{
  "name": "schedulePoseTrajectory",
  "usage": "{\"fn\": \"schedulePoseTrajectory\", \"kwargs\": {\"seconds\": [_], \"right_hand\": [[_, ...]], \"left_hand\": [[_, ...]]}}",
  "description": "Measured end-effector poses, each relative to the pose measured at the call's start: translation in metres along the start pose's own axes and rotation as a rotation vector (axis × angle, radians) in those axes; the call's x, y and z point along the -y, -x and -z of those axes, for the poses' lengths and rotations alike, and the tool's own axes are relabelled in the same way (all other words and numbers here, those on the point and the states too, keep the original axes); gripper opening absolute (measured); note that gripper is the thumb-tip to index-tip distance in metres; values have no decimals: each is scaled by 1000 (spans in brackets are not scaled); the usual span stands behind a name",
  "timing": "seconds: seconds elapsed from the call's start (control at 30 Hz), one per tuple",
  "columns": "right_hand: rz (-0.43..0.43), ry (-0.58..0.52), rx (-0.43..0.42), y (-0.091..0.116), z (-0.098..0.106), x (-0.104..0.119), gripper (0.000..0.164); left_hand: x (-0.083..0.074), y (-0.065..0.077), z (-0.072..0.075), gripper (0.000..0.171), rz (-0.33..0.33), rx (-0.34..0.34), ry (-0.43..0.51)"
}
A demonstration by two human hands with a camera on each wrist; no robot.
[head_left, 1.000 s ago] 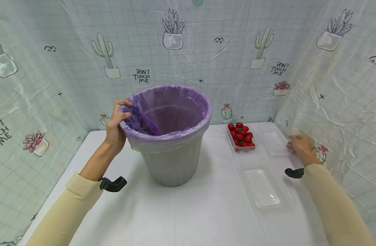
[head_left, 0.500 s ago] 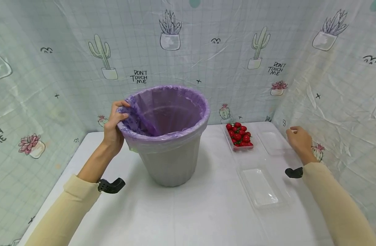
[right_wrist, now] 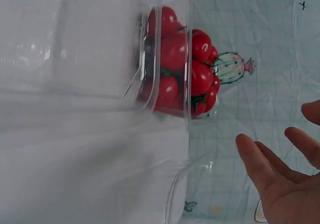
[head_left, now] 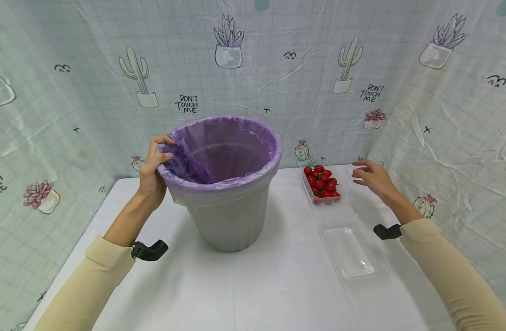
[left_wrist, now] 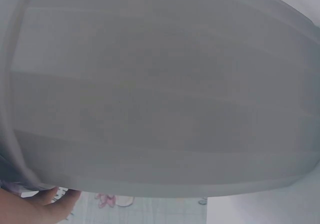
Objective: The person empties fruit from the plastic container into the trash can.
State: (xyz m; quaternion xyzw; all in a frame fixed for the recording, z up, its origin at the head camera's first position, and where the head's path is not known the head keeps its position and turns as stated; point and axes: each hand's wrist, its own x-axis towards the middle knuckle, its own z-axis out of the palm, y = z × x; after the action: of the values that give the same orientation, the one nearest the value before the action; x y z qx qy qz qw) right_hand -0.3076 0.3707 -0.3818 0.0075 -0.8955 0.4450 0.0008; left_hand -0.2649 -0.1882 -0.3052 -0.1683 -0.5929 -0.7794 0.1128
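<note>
My left hand [head_left: 154,172] grips the left rim of a grey trash can [head_left: 230,225], which is lined with a purple trash bag [head_left: 236,151]. Its thumb and fingers are over the bag's folded edge. In the left wrist view the can's ribbed side fills most of the picture, with fingertips at its rim. My right hand [head_left: 372,177] hovers with spread fingers and nothing in them, just right of a clear plastic punnet of cherry tomatoes [head_left: 322,181]. The right wrist view shows the red fruit heaped above the punnet's rim, apart from the fingers.
A clear plastic tray [head_left: 348,253] lies on the white table [head_left: 195,294] in front of the tomatoes. The clear edge of another container [right_wrist: 172,196] shows near my right hand. Cactus-printed sheeting [head_left: 261,82] encloses the back and both sides.
My right hand has lifted from beside the far-right clear container and moved left toward the tomatoes, its fingers spreading from a loose curl. My left hand stays at the can's rim.
</note>
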Motion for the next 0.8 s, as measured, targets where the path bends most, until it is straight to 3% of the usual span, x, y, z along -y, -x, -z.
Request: {"fn": "schedulePoseTrajectory", "kwargs": {"seconds": [0.13,0.27,0.8], "right_hand": [[-17,-3,122,0,-8,10,59],[-68,28,170,-3,-16,13,61],[-233,-65,146,-29,-43,-6,67]], "left_hand": [[0,0,0,27,0,-4,1],[0,0,0,27,1,-4,-1],[-2,1,0,27,4,-3,-6]]}}
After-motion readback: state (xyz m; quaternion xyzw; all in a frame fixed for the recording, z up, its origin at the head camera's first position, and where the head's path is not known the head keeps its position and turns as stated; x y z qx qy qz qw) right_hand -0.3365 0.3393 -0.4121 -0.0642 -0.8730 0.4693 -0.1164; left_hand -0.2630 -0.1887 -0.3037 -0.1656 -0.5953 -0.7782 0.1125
